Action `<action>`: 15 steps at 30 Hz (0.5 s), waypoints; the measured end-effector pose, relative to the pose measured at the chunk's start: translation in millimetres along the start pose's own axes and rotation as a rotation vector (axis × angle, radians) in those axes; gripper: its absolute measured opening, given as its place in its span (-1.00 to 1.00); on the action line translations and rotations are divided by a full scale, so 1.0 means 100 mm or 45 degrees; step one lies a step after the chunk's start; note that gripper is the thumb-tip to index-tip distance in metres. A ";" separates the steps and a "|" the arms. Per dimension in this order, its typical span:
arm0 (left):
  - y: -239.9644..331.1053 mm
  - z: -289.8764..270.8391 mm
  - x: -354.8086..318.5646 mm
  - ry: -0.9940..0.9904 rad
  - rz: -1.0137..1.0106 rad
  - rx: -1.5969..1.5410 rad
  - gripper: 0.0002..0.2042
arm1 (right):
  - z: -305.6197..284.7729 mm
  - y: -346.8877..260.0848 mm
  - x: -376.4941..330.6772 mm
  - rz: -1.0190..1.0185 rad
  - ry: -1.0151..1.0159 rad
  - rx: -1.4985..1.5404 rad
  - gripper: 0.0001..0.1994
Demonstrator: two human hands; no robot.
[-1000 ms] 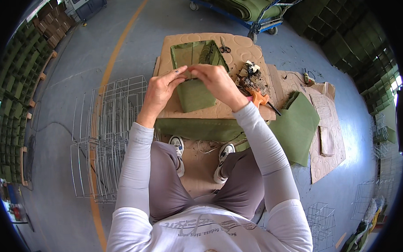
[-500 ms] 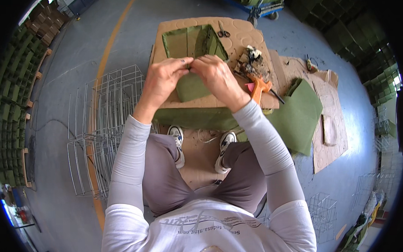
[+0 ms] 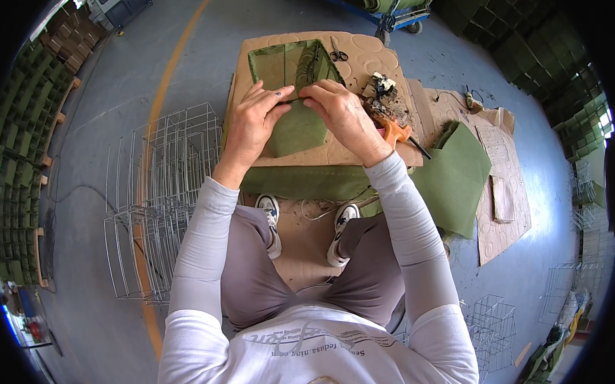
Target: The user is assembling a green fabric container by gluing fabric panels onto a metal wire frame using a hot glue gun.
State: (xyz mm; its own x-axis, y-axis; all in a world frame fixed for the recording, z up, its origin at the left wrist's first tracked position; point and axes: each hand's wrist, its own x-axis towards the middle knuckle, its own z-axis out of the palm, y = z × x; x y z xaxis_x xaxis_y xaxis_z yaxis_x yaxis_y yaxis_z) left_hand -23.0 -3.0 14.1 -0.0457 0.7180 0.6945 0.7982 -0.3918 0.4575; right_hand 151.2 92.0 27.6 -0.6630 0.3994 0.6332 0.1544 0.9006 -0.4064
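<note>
Both my hands grip the near rim of a green felt basket (image 3: 291, 77) that stands open on a brown cardboard-covered work surface (image 3: 370, 54). My left hand (image 3: 254, 123) pinches the rim at its left side. My right hand (image 3: 343, 113) pinches it just to the right, fingertips almost meeting the left ones. Below my hands the green felt wall (image 3: 297, 130) hangs down toward me. I am seated, knees and white shoes under the surface edge.
Scissors (image 3: 337, 53) lie on the surface's far right. An orange-handled tool (image 3: 399, 132) and a pile of scraps (image 3: 384, 94) sit right of my right hand. Green felt sheets (image 3: 456, 176) lie on cardboard at right. Stacked wire frames (image 3: 155, 197) stand at left.
The view has drawn closer to the surface. My hands have stayed on the felt basket's rim, moving slightly together along it.
</note>
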 end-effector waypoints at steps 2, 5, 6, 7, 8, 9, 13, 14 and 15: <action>-0.03 0.02 0.03 0.031 0.002 -0.030 -0.73 | 0.07 0.03 0.01 -0.032 -0.079 -0.144 -0.85; -0.05 -0.04 0.08 -0.026 -0.014 -0.021 -0.75 | 0.12 0.06 0.07 -0.078 -0.073 -0.153 -0.87; -0.05 -0.06 0.09 -0.053 -0.038 -0.031 -0.76 | 0.12 0.08 0.07 -0.078 -0.078 -0.154 -0.87; -0.05 -0.06 0.10 -0.079 -0.060 -0.040 -0.77 | 0.11 0.10 0.07 -0.082 -0.059 -0.095 -0.86; -0.06 -0.06 0.09 -0.073 -0.058 -0.040 -0.77 | 0.11 0.11 0.08 -0.090 -0.037 -0.035 -0.84; -0.07 -0.05 0.06 -0.064 -0.059 -0.035 -0.78 | 0.11 0.12 0.07 -0.096 -0.037 -0.039 -0.84; 0.03 0.01 0.02 0.180 -0.091 -0.124 -0.78 | 0.01 0.05 0.04 0.150 0.153 0.215 -0.85; 0.04 0.00 0.03 0.184 -0.092 -0.126 -0.78 | -0.03 0.07 0.03 0.091 0.127 0.111 -0.85; 0.03 0.00 0.02 0.149 -0.070 -0.116 -0.78 | -0.05 0.09 0.02 0.032 0.100 0.009 -0.86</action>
State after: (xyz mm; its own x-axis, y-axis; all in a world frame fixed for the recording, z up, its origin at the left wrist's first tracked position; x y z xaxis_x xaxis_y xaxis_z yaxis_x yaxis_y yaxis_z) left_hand -20.7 -2.9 17.6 -0.1618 0.6697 0.7248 0.7349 -0.4084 0.5414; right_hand 154.5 101.9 28.3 -0.5995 0.4340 0.6725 0.1649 0.8891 -0.4269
